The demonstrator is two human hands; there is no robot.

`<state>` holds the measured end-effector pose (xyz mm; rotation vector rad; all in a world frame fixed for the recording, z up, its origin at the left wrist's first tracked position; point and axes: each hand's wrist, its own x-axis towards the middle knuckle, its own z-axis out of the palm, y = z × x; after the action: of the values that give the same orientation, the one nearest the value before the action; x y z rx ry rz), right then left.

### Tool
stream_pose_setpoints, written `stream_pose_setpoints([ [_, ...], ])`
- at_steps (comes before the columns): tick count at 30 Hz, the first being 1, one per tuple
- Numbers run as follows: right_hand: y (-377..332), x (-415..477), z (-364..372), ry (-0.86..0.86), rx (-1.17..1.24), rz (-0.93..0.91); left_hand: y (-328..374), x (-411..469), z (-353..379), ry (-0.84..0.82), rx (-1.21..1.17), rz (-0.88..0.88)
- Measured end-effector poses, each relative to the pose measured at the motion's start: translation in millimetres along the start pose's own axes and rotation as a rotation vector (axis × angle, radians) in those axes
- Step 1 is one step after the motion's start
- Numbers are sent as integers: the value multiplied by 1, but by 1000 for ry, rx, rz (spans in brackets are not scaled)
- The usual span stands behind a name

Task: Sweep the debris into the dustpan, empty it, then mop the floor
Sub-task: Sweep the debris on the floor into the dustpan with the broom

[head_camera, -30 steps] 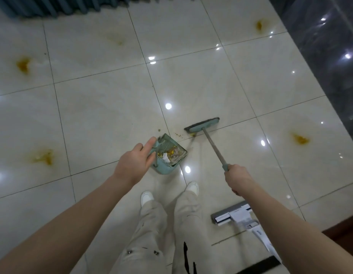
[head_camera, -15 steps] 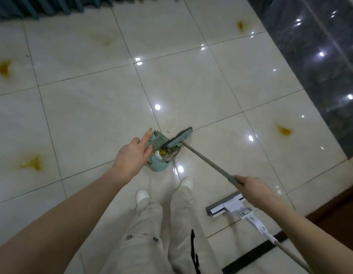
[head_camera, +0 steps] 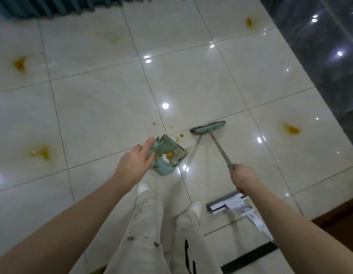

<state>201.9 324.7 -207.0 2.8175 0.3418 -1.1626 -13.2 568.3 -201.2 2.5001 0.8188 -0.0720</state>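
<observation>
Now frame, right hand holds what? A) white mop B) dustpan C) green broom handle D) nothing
C: the right hand is curled round the handle end of the green broom; the white mop sits on the floor behind it, and the left hand holds the dustpan.

The dustpan [head_camera: 167, 158] and broom head [head_camera: 208, 127] are pale teal; the cream floor tiles [head_camera: 104, 107] carry orange-brown stains [head_camera: 291, 129].
</observation>
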Motion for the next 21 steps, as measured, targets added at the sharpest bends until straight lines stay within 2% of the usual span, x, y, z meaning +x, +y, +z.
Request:
stream_pose_setpoints([
  [5,41,-15,36,-100,-44,-60,28,2,17,7,58,-22],
  [10,92,-43,38,-140,-259,-209,37,-2,21,38,51,-53],
  [15,108,-45,-3,-62,-246,-249,43,-4,25,36,89,-67],
  [21,82,-31,-18,26,-174,-218,42,-15,28,38,56,-109],
])
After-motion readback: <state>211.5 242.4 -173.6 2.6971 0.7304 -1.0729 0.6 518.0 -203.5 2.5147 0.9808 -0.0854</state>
